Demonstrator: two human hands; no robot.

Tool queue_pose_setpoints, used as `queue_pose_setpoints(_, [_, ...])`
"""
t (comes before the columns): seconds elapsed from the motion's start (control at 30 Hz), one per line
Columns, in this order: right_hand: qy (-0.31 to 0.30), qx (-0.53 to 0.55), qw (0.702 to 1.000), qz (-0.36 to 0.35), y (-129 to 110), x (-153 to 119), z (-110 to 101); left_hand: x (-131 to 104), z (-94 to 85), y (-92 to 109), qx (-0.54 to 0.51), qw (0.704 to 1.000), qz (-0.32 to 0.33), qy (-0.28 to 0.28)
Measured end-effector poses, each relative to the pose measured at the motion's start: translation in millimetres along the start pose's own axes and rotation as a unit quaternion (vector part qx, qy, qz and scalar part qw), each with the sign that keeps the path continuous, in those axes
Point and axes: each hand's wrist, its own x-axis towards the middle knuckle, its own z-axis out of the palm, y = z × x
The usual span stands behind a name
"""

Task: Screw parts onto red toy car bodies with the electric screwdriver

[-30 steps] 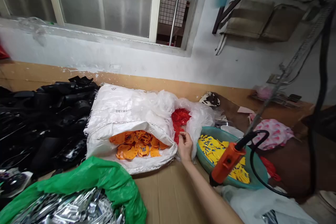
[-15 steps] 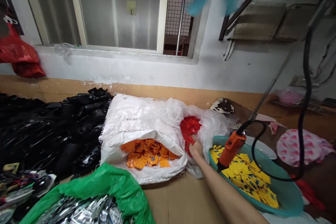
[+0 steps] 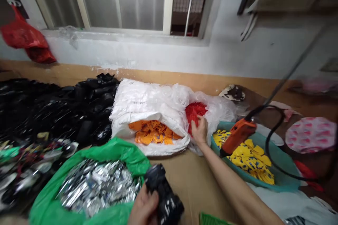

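Note:
My left hand (image 3: 145, 205), at the bottom centre, is wrapped round a black plastic part (image 3: 165, 197). Further forward, my right hand (image 3: 200, 130) reaches to the mouth of a clear plastic bag (image 3: 219, 109) of red pieces (image 3: 194, 112). Its fingers are bent against the red pieces; whether one is pinched between them is too small to tell. Left of that hand lies a white sack (image 3: 148, 103) with orange pieces (image 3: 155, 132) in its opening. Silvery metal parts (image 3: 97, 182) fill a green bag (image 3: 116, 147) beside my left hand.
An orange electric screwdriver (image 3: 237, 136) hangs over a teal basin (image 3: 287, 174) of yellow pieces (image 3: 250, 158), close to my right forearm. Black parts (image 3: 58, 112) are heaped at the left. A green tray edge (image 3: 211, 219) shows at the bottom.
The view has tipped downward. My left hand has come into view with the black part. My right hand has shifted slightly back from deeper among the red pieces.

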Motion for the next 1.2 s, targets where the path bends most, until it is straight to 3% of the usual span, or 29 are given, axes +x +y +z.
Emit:
queue_pose_setpoints(0.1, [-0.053, 0.051, 0.997, -0.029, -48, -32, -22, 14, -4.9, 3, -0.018, 0.998, 0.054, -0.004])
queue_pose_setpoints(0.2, [-0.188, 0.119, 0.972, -0.076, -98, -84, -59, 23, -6.0, 2, -0.008, 0.997, 0.079, -0.001])
queue_pose_setpoints(0.23, [-0.224, 0.130, 0.962, -0.086, -111, -104, -70, 24, -4.5, 1, -0.004, 0.996, 0.085, -0.003])
queue_pose_setpoints(0.33, [-0.254, 0.131, 0.953, -0.105, -133, -155, -90, 26, 3.3, -6, 0.001, 0.995, 0.096, -0.008])
queue_pose_setpoints(0.5, [-0.260, 0.104, 0.952, -0.125, -134, -189, -93, 22, 8.9, -16, -0.011, 0.996, 0.092, 0.008])
queue_pose_setpoints(0.8, [-0.298, 0.111, 0.935, -0.158, -135, -199, -97, 4, 8.7, -15, -0.022, 0.994, 0.099, 0.027])
queue_pose_setpoints(1.03, [-0.270, 0.108, 0.939, -0.182, -131, -204, -102, -1, 15.2, -15, 0.026, 0.992, 0.121, 0.024])
queue_pose_setpoints(1.1, [-0.286, 0.122, 0.937, -0.161, -131, -206, -106, -1, 15.3, -17, 0.051, 0.989, 0.136, 0.039])
queue_pose_setpoints(1.2, [-0.313, 0.162, 0.934, -0.055, -132, -205, -111, -1, 13.2, -19, 0.075, 0.985, 0.142, 0.058])
